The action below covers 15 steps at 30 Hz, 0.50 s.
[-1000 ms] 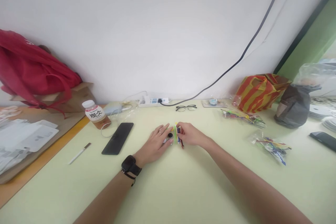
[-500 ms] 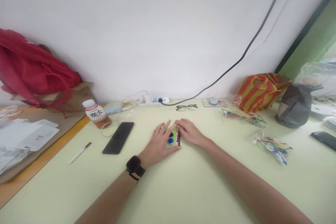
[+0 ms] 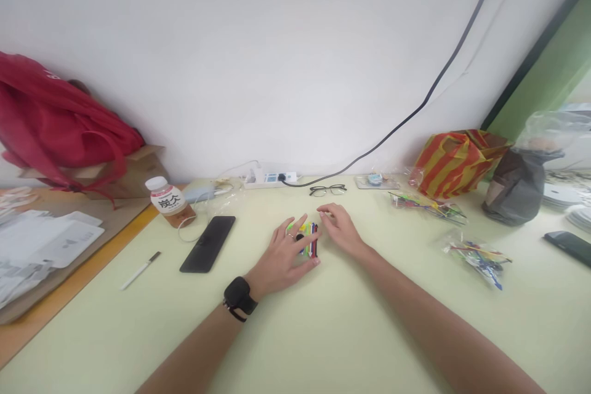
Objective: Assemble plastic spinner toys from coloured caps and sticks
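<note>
Your left hand (image 3: 281,257): fingers spread over the coloured strips (image 3: 312,247), nearer | strips: long axis toward the wall, left of your right hand (image 3: 339,226) | right fingers: curled, grip can't be told

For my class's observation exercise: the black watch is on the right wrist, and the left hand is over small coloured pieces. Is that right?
Wrong side: the head view shows the black watch on the left wrist. The left hand is over the small coloured pieces, as stated.
</note>
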Each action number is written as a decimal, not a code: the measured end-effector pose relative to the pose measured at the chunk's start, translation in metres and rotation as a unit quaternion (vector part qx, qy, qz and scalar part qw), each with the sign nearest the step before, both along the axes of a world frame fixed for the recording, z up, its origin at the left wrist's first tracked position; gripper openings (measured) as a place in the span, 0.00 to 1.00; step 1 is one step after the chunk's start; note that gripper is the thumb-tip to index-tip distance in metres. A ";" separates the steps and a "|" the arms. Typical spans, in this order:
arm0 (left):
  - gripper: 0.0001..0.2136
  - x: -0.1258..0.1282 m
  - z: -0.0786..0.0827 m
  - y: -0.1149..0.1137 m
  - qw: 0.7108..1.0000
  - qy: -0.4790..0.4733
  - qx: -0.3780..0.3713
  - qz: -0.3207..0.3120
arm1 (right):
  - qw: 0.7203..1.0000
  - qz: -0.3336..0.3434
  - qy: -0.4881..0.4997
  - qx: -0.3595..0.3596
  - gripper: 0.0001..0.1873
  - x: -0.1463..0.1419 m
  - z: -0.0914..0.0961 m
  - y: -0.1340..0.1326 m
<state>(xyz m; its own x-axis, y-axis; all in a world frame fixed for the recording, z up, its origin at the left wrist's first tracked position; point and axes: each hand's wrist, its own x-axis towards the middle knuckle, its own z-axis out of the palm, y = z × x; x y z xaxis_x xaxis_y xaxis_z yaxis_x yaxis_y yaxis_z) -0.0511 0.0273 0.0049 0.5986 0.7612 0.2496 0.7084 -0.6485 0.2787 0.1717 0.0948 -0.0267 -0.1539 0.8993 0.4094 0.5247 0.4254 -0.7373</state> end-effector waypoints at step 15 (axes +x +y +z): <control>0.24 0.013 0.000 -0.011 0.999 -0.033 0.028 -0.015 | 0.860 -0.412 -0.293 -0.067 0.29 0.294 -0.011 -0.108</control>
